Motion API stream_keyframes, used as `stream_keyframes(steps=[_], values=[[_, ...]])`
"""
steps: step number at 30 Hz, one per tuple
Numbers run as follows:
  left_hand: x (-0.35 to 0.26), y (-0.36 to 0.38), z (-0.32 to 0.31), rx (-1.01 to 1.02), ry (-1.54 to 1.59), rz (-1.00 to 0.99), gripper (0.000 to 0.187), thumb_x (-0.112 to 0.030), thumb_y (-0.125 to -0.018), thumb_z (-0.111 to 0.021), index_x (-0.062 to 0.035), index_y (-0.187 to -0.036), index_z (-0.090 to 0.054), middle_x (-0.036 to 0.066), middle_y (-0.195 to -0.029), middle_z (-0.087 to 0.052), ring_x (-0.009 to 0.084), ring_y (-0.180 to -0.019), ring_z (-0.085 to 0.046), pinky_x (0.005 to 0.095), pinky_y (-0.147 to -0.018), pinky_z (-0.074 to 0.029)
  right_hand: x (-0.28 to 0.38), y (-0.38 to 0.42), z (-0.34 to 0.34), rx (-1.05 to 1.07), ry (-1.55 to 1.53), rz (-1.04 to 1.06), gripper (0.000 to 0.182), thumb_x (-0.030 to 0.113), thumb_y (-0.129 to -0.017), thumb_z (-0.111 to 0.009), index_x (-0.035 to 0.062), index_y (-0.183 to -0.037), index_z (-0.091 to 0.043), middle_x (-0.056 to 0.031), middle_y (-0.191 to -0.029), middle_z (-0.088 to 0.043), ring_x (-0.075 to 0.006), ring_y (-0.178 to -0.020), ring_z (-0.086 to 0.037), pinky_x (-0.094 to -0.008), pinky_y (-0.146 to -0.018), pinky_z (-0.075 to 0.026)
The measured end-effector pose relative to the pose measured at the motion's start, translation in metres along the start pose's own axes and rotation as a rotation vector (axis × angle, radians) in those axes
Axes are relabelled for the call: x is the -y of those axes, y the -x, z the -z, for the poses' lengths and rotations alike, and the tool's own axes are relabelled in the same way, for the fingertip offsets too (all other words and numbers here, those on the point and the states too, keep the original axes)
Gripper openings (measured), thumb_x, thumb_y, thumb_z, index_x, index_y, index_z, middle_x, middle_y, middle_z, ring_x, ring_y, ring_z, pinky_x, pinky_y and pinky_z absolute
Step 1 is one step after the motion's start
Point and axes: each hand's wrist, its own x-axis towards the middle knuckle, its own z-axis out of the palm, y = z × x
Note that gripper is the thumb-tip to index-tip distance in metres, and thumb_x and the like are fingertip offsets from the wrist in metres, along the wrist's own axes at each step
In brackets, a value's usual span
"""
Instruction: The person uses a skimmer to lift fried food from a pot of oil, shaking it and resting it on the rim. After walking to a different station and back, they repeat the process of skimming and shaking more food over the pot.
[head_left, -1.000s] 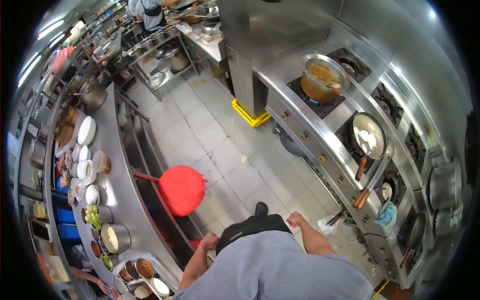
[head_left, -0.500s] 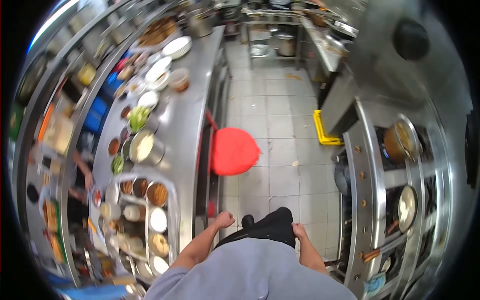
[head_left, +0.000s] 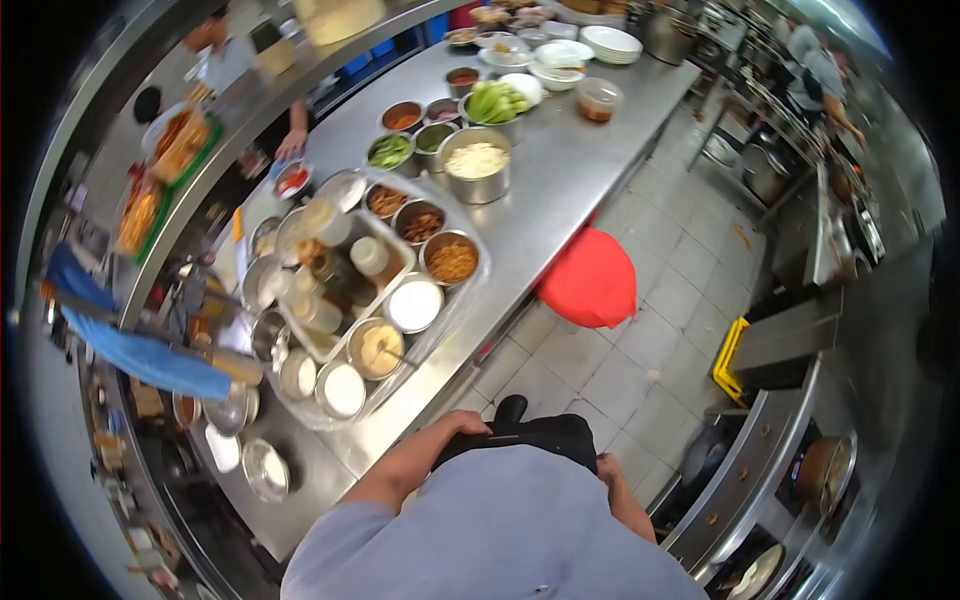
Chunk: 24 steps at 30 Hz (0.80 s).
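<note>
My left hand (head_left: 468, 424) is loosely curled in front of my black trousers (head_left: 540, 436), with no held thing visible in it. Beside my right hip, my right hand (head_left: 607, 468) hangs with its fingers curled in, and nothing shows in it. Nearest to the left hand is the edge of the steel counter (head_left: 350, 440). On it, a plastic-lined tray (head_left: 478, 262) carries tubs and bottles, including a tub of yellowish paste (head_left: 378, 346) with a spoon handle, a tub of white contents (head_left: 415, 303) and a tub of orange-brown shreds (head_left: 450, 259).
A red stool (head_left: 592, 280) stands against the counter. Farther along are a pot of pale shreds (head_left: 476, 165), green vegetables (head_left: 494, 102) and stacked plates (head_left: 610, 44). Stoves with a pot (head_left: 822, 468) line the right. Another person's hand (head_left: 292, 143) rests across the counter; a co-worker (head_left: 820, 80) stands at the back.
My view has turned left toward the counter, bringing the tray of tubs closer to the middle. My left hand has moved in from a fist at my side to the front of my trousers.
</note>
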Motion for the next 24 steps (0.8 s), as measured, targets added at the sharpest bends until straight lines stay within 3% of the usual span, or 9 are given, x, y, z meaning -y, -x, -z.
stream_keyframes(steps=[3,4,7,9,13,17,21,22,24], values=[[-0.005,0.032,0.003,-0.073,0.007,0.027,0.054,-0.046,-0.078,-0.059,-0.0005,-0.107,-0.062,0.017,-0.108,-0.062,0.0299,-0.095,-0.061,0.0379,-0.083,-0.048,0.037,-0.003,0.014,0.047,0.091,0.017,0.018,0.009,-0.078,-0.055,-0.0038,-0.089,-0.06,-0.0126,-0.074,-0.061,-0.0213,-0.063,-0.063,-0.0318,-0.048,-0.054],[0.012,0.006,-0.008,-0.048,0.101,0.034,0.052,-0.044,-0.077,-0.061,-0.0024,-0.108,-0.062,0.017,-0.101,-0.063,0.0309,-0.085,-0.063,0.0394,-0.073,-0.051,0.042,-0.013,0.015,0.052,0.074,0.031,0.019,0.009,-0.078,-0.056,-0.0036,-0.091,-0.059,-0.0123,-0.075,-0.062,-0.0208,-0.064,-0.064,-0.0315,-0.048,-0.054],[0.043,-0.016,-0.041,-0.179,0.372,-0.054,0.051,-0.044,-0.077,-0.062,-0.0051,-0.111,-0.061,0.016,-0.093,-0.063,0.0302,-0.076,-0.063,0.0396,-0.065,-0.052,0.053,-0.031,0.031,0.079,0.023,0.077,0.015,0.009,-0.081,-0.057,0.0028,-0.095,-0.057,-0.0066,-0.079,-0.061,-0.0151,-0.064,-0.06,-0.0303,-0.05,-0.05],[0.075,-0.061,-0.077,-0.2,0.474,-0.095,0.049,-0.043,-0.078,-0.062,-0.0068,-0.112,-0.06,0.015,-0.09,-0.062,0.0266,-0.076,-0.062,0.0407,-0.067,-0.053,0.059,-0.038,0.04,0.083,0.0,0.139,0.015,0.01,-0.081,-0.057,0.0022,-0.094,-0.057,-0.0062,-0.078,-0.061,-0.0153,-0.066,-0.061,-0.0303,-0.05,-0.051],[0.065,-0.033,-0.121,-0.274,0.8,0.082,0.043,-0.036,-0.078,-0.063,-0.0033,-0.106,-0.062,0.014,-0.1,-0.062,0.0239,-0.084,-0.063,0.0449,-0.072,-0.053,0.053,-0.033,0.057,0.05,-0.03,0.196,0.018,0.01,-0.08,-0.057,0.0012,-0.096,-0.057,-0.0059,-0.077,-0.06,-0.0152,-0.064,-0.06,-0.0286,-0.052,-0.051],[0.075,-0.058,-0.15,-0.269,0.51,0.083,0.034,-0.029,-0.069,-0.067,-0.0022,-0.091,-0.067,0.014,-0.086,-0.066,0.0231,-0.077,-0.065,0.0386,-0.065,-0.053,0.0,-0.015,0.07,0.034,-0.052,0.202,0.011,0.009,-0.078,-0.058,0.0021,-0.086,-0.063,-0.0058,-0.068,-0.061,-0.0133,-0.058,-0.058,-0.027,-0.05,-0.048],[0.049,-0.066,-0.145,-0.227,0.116,0.084,0.035,-0.03,-0.063,-0.069,-0.0003,-0.082,-0.068,0.016,-0.076,-0.066,0.0263,-0.072,-0.065,0.0361,-0.063,-0.051,-0.098,-0.003,0.076,0.053,0.012,0.028,0.016,0.014,-0.077,-0.061,0.0025,-0.067,-0.064,-0.0042,-0.058,-0.058,-0.0134,-0.052,-0.053,-0.0277,-0.047,-0.045],[0.03,-0.057,-0.14,-0.325,-0.136,0.063,0.037,-0.032,-0.063,-0.069,0.002,-0.078,-0.067,0.019,-0.081,-0.066,0.0304,-0.076,-0.065,0.0383,-0.067,-0.05,-0.123,0.004,0.077,0.028,0.028,-0.016,0.015,0.014,-0.076,-0.062,0.0019,-0.067,-0.064,-0.0044,-0.059,-0.058,-0.0141,-0.052,-0.053,-0.0278,-0.047,-0.045],[0.02,-0.067,-0.136,-0.425,-0.099,0.054,0.038,-0.033,-0.064,-0.068,0.0017,-0.079,-0.067,0.02,-0.086,-0.065,0.0319,-0.08,-0.064,0.0395,-0.069,-0.049,-0.181,0.015,0.071,0.0,-0.025,-0.098,0.015,0.013,-0.077,-0.063,0.0006,-0.069,-0.064,-0.0051,-0.06,-0.058,-0.0154,-0.053,-0.053,-0.0284,-0.047,-0.045]])
